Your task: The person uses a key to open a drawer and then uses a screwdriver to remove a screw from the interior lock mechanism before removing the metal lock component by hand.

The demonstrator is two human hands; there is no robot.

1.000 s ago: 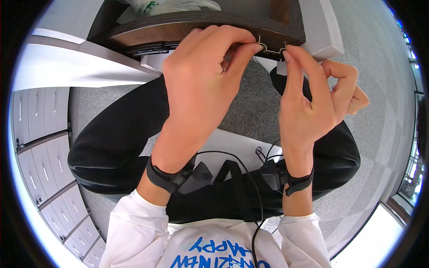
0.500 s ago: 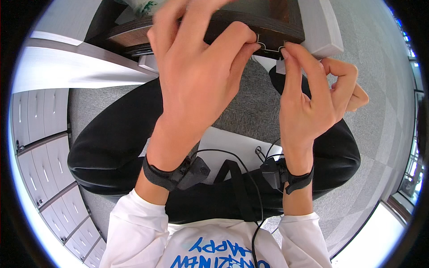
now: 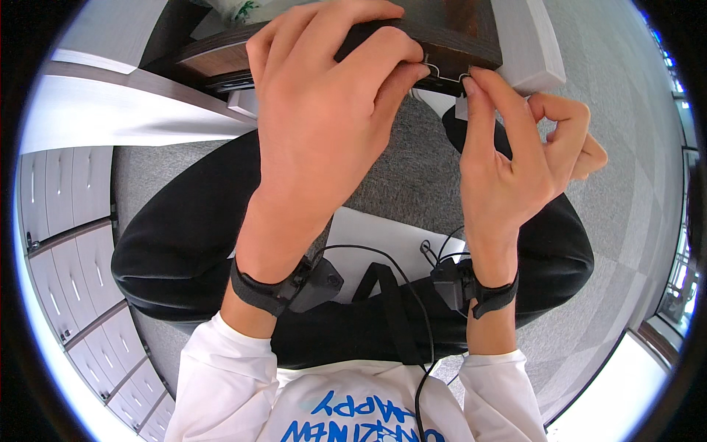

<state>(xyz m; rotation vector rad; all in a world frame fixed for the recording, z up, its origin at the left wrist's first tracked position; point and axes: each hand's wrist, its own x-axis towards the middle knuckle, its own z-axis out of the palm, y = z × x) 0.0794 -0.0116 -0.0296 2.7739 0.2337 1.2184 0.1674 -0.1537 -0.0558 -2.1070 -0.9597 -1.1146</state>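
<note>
A thin, pale bent wire (image 3: 443, 76) spans the gap between my two hands at the front of a dark brown wooden frame (image 3: 465, 57). My left hand (image 3: 317, 110) pinches the wire's left end between thumb and index finger, its other fingers curled over the frame's edge. At the opposite end, my right hand (image 3: 515, 144) grips the wire between thumb and forefinger, with the remaining fingers bent away to the right. Both wire ends are hidden by my fingertips, so I cannot tell whether they are fixed to the frame.
Pale wood-grain panels (image 3: 534, 51) flank the dark frame. Beneath my hands are grey carpet (image 3: 412, 158), my crossed legs in black trousers (image 3: 184, 236) and a white sheet (image 3: 361, 228). A black cable (image 3: 412, 295) runs from the wrist devices. Pale cabinets (image 3: 74, 184) line the left.
My left hand's raised fingers have come down onto the frame's edge, and its pinch has shifted slightly. My right hand stays almost still, holding its end of the wire.
</note>
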